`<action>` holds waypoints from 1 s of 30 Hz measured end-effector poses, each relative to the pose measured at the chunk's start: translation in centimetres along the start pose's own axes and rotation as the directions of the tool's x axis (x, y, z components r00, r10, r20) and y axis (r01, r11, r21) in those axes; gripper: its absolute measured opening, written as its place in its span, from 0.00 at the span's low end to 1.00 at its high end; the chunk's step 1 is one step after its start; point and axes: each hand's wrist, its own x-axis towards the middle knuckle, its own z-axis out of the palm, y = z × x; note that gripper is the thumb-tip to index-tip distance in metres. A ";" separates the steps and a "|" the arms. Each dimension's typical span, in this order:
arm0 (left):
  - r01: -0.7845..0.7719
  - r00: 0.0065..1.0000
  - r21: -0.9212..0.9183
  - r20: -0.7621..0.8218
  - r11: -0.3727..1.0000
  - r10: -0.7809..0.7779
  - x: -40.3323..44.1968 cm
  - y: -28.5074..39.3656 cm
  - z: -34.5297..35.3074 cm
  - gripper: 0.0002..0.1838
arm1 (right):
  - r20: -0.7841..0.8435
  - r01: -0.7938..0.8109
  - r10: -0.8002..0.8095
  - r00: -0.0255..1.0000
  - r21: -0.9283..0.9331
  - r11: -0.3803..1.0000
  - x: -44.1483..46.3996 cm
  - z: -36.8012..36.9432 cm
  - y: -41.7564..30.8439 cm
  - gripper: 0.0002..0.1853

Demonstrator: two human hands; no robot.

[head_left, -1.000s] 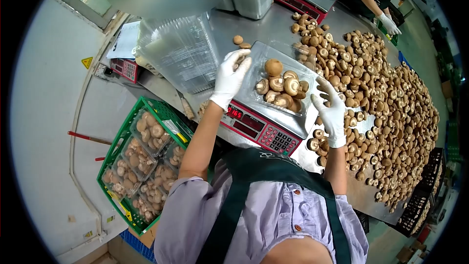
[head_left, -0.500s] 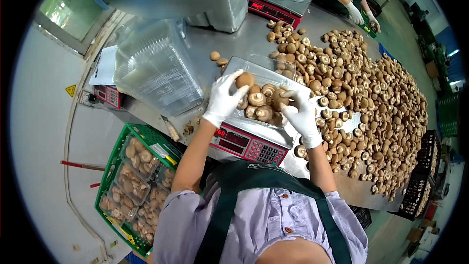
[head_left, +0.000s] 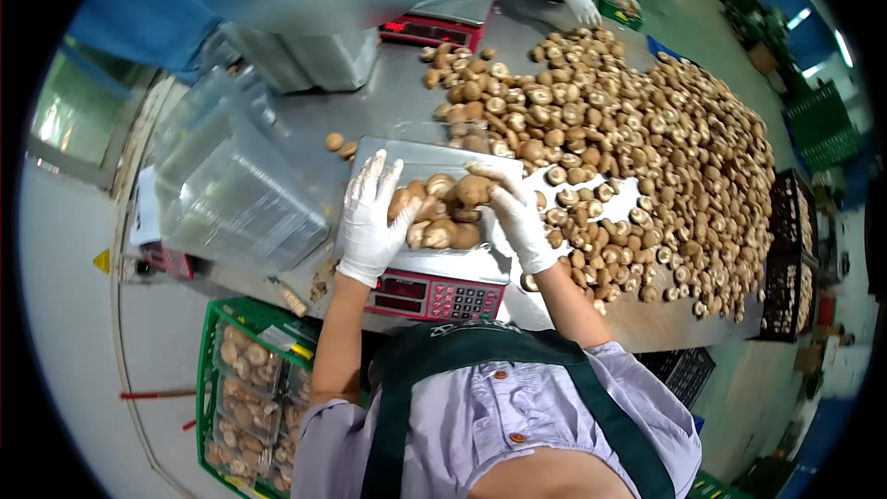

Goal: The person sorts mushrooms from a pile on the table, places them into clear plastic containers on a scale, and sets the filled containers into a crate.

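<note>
A clear plastic tray [head_left: 427,169] of brown mushrooms [head_left: 438,234] rests on the red-and-silver weighing scale [head_left: 432,297] in front of me. My left hand [head_left: 373,219], in a white glove, is at the tray's left side with its fingers spread and its thumb against the mushrooms. On the right, my gloved right hand [head_left: 519,218] has its fingers and thumb around a brown mushroom [head_left: 474,190] above the others. Part of the tray's right wall is hidden behind that hand. The scale's display is too blurred to read.
Loose mushrooms [head_left: 637,166] cover the table's right side. Stacked clear trays [head_left: 236,185] stand at left, beside a green crate [head_left: 205,393] of filled trays on the lower left. A second scale [head_left: 432,32] and a co-worker's gloved hand [head_left: 578,2] are at the back.
The view has shifted. My left hand has let go of the round mushroom it held and spread its fingers. My right hand now holds a mushroom raised over the tray.
</note>
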 end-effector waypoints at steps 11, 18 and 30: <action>-0.120 0.972 0.148 0.221 0.982 0.086 -2.4 2.8 3.9 0.29 | -0.191 0.083 -0.169 0.967 -0.391 0.916 -0.9 -1.6 0.8 0.19; -0.088 0.956 0.111 0.290 0.990 0.053 -3.3 4.8 2.8 0.30 | -0.470 -0.165 -0.363 0.805 -0.764 0.624 -0.5 -11.5 6.4 0.14; 0.082 0.994 -0.143 0.077 0.986 -0.072 -3.8 5.3 2.5 0.25 | -0.448 -0.364 -0.071 0.891 -0.801 0.476 6.5 -16.8 3.4 0.21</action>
